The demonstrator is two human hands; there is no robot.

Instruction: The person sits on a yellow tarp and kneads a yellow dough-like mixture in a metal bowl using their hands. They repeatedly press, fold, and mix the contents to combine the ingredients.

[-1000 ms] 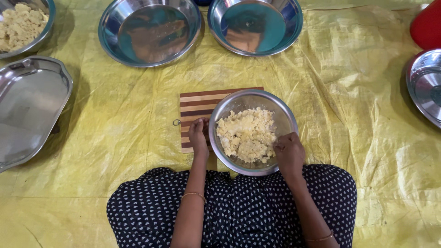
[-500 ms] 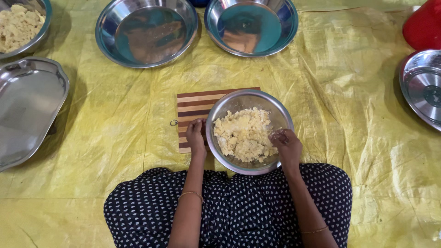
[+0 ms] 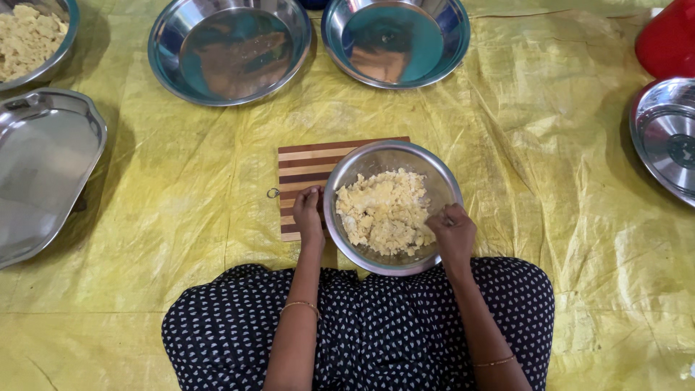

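The right hand (image 3: pixel 452 230) has slid inward over the crumbly dough (image 3: pixel 384 210), fingers curled, seemingly pinching some. The left hand (image 3: pixel 309 213) grips the round steel bowl (image 3: pixel 347 170) at its rim; no long axis.

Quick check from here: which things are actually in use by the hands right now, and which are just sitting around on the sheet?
In use:
left hand on the rim of the steel bowl
right hand in the crumbly yellow dough
striped wooden board under the bowl

Lying about:
two empty steel basins
steel tray
far-left bowl of dough
steel plate
red container

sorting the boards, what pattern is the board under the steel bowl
The board has horizontal stripes of light and dark brown wood, seen in the head view.
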